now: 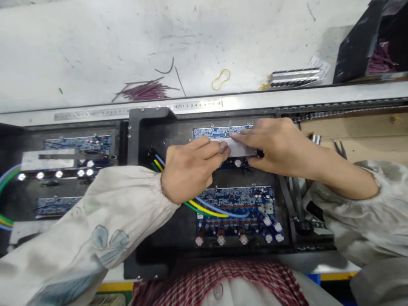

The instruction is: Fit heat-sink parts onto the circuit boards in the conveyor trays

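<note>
A flat silver metal plate lies over the upper blue circuit board in a black tray. My left hand is closed on the plate's left part, its fingers bent and their tips on the metal. From the other side, my right hand grips the right end between thumb and fingers. Below them is a second blue circuit board with several capacitors along its front edge. Blue, yellow and green wires run beneath my left hand and across that board. My hands hide much of the upper board.
On the left, another tray holds boards with a silver plate. Behind the ruler-marked rail lie purple sticks, a yellow rubber band and silver-black strips. A black bin stands back right; pliers lie at right.
</note>
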A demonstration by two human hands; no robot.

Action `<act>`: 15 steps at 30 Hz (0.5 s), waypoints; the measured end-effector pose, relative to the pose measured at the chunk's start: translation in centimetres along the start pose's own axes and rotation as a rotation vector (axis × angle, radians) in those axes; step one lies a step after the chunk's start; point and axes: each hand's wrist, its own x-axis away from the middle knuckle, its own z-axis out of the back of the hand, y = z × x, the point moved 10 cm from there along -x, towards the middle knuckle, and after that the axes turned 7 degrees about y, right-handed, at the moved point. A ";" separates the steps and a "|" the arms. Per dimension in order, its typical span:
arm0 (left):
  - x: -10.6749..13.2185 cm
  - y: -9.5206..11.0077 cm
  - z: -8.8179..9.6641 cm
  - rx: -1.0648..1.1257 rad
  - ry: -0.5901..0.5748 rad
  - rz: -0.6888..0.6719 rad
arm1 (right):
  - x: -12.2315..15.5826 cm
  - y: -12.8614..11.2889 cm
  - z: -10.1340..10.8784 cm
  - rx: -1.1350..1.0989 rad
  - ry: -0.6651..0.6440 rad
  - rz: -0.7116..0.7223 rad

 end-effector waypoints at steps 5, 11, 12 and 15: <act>-0.1 -0.2 0.0 0.020 -0.010 0.027 | -0.2 0.6 -0.4 -0.086 0.004 -0.017; -0.2 0.1 0.2 0.001 0.044 0.003 | -0.1 0.9 -0.8 -0.054 -0.025 -0.093; -0.2 0.1 0.2 -0.001 0.047 0.003 | -0.1 0.9 -0.9 -0.063 -0.045 -0.103; -0.4 0.3 0.2 -0.047 0.034 0.000 | -0.1 1.1 -0.9 -0.037 -0.062 -0.123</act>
